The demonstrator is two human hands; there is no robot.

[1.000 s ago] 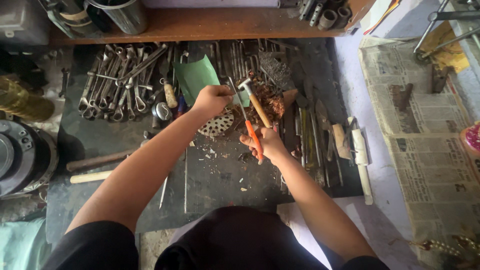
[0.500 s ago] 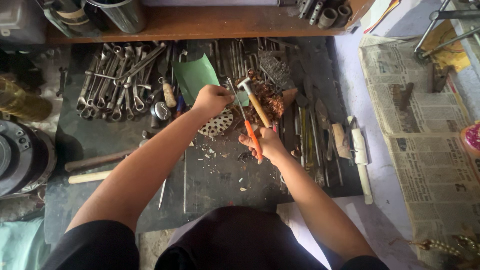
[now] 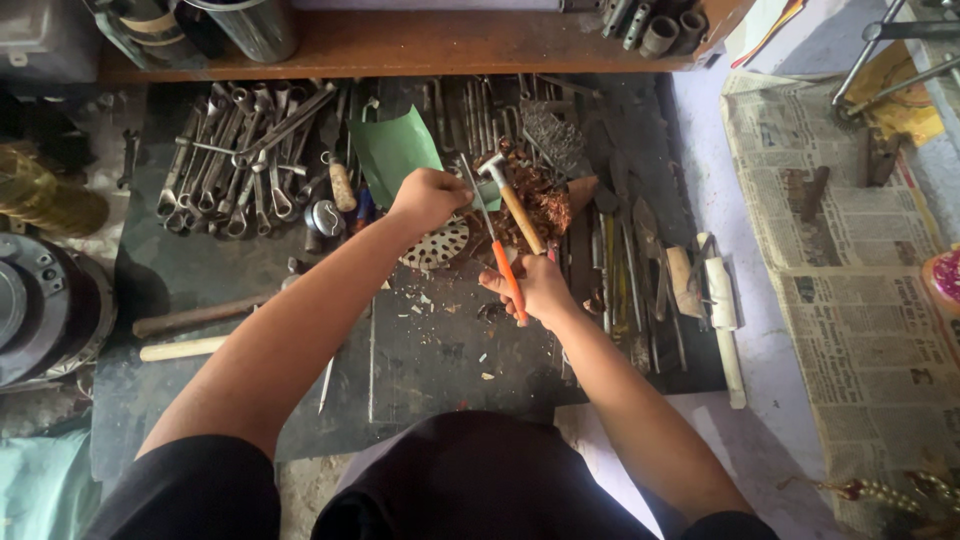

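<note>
My right hand (image 3: 545, 290) is closed around the orange grip of a small hammer (image 3: 508, 225), whose wooden shaft runs up and away from the fist to a metal head. My left hand (image 3: 428, 197) is fisted just left of that head, pinching something thin and upright, perhaps a rod or chisel; I cannot make out what it is. Compared with half a second ago the hammer head sits a touch nearer my left fist and the shaft leans slightly more, while the left hand has barely shifted, so I read this as a tapping stroke in progress against the held piece.

Directly beneath the left fist lies a round perforated metal disc (image 3: 437, 243), and under the hammer head a heap of rusty brown shavings (image 3: 535, 200). Behind the left hand stands a green sheet (image 3: 392, 150). Further left of it a pile of spanners (image 3: 245, 150) spreads over the dark mat (image 3: 200, 270). Right of my right hand lie files and a white-handled tool (image 3: 722, 300), then newspaper (image 3: 850, 260).
</note>
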